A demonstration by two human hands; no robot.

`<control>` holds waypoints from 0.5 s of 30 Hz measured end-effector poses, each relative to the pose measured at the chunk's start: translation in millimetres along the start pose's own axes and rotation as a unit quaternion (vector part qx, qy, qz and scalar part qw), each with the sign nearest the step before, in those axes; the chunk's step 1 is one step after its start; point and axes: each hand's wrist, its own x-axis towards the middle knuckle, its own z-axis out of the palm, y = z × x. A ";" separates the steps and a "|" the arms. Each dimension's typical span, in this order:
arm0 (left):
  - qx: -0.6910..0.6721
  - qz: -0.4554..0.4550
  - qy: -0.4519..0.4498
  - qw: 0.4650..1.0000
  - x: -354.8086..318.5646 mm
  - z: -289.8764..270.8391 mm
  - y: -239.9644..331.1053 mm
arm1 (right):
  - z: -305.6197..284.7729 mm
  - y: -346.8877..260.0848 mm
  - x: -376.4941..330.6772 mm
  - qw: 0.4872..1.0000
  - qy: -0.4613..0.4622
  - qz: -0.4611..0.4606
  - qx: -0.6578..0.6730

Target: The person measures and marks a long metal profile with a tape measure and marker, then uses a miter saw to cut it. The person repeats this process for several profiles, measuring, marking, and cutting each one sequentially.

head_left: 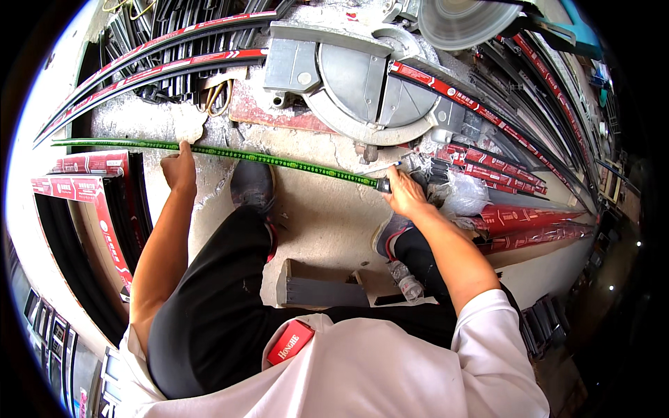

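Note:
A green tape measure blade (230, 153) stretches across the dusty floor from the far left to my right hand. My left hand (180, 167) presses down on the blade near its left part with the fingertips. My right hand (403, 194) grips the blade's right end at its dark tip and also holds a slim pen (382, 168) that points left. Both hands lie in front of a grey miter saw (362, 83).
Long black profiles with red wrapping (160, 52) curve across the top left and run down the right side (516, 150). Red-wrapped bundles (533, 219) lie at right, more (90, 188) at left. A small grey stool (324, 287) and my dark shoes (252, 184) sit below.

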 end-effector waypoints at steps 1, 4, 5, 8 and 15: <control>-0.065 -0.021 -0.040 0.997 1.9 -1.9 -3.7 | 2.8 2.5 1.2 1.000 -0.002 0.002 0.003; -0.201 -0.028 -0.117 0.972 -12.4 -0.1 8.9 | 15.7 6.4 -1.1 1.000 -0.003 -0.008 0.018; -0.236 -0.023 -0.129 0.963 -15.3 -4.8 6.5 | 14.1 2.4 -2.1 0.999 -0.009 -0.002 0.036; -0.269 -0.015 -0.156 0.950 -4.6 -5.3 -2.6 | 14.6 -0.9 -3.7 0.995 -0.005 0.011 0.100; -0.305 -0.009 -0.162 0.938 -22.0 -13.4 11.2 | 1.4 2.6 -21.1 0.985 -0.023 -0.085 0.148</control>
